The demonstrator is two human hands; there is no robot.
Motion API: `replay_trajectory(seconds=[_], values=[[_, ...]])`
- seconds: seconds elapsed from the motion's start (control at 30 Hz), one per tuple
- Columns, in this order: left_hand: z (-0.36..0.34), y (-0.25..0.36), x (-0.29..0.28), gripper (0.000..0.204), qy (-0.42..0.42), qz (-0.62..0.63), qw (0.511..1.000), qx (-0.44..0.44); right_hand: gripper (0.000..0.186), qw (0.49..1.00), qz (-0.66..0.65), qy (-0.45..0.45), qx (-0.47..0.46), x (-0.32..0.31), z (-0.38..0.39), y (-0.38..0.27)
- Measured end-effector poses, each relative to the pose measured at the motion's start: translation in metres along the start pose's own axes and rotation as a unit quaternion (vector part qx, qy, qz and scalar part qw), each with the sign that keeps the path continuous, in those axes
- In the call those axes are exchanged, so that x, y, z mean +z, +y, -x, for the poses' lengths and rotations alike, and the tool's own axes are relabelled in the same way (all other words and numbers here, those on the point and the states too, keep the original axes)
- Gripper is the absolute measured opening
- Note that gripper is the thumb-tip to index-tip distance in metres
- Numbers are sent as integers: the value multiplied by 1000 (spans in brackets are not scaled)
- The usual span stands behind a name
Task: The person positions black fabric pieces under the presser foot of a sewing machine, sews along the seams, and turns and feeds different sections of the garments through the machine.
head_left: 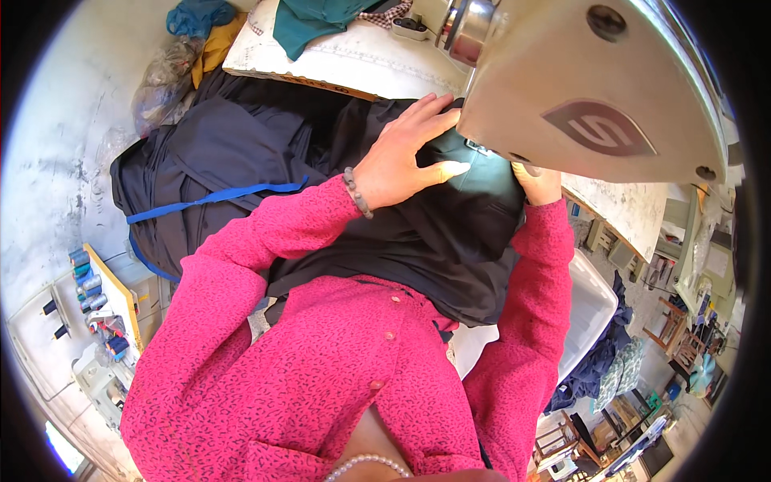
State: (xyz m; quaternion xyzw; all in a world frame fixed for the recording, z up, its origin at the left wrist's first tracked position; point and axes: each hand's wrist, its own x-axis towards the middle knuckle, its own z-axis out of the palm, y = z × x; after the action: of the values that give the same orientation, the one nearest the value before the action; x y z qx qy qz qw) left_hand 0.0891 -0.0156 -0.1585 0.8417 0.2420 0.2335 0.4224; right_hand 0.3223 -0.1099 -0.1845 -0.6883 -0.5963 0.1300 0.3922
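A large dark garment (pixel 233 149) covers my lap and runs up onto the white sewing table (pixel 385 64). Over it hangs the pale head of a sewing machine (pixel 594 88), its metal presser foot (pixel 479 148) down near a lit, teal-looking patch of cloth (pixel 487 178). Thumb and fingers apart, my left hand (pixel 401 154) lies on the dark cloth just left of the foot. My right hand (pixel 541 185) rests at the cloth's right side; the machine head hides most of its fingers. Across the garment's left part runs a blue strip (pixel 217 198).
Teal cloth (pixel 309 24) and a small dark bobbin-like part (pixel 409 29) lie at the table's back. Plastic bags (pixel 165 84) sit by the left wall. Thread spools (pixel 88 281) stand lower left. To my right is a white plastic bin (pixel 590 309) beside dark blue cloth (pixel 598 361).
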Motion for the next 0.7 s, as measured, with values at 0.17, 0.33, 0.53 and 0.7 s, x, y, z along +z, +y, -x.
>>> replay_trajectory(seconds=[0.17, 0.33, 0.53, 0.7], values=[[0, 0, -2, 68, -4, 12, 1000, 0, 35, 999, -25, 8, 23, 2, -2, -8], [0, 1, -1, 67, -3, 12, 1000, 3, 36, 1000, -3, 5, 26, 0, 0, -11], [2, 1, 0, 69, -5, 18, 1000, -8, 36, 999, -15, -1, 32, 0, -2, -16], [0, -8, -1, 68, -6, 19, 1000, 9, 35, 999, 3, -20, 37, -1, 0, -8]])
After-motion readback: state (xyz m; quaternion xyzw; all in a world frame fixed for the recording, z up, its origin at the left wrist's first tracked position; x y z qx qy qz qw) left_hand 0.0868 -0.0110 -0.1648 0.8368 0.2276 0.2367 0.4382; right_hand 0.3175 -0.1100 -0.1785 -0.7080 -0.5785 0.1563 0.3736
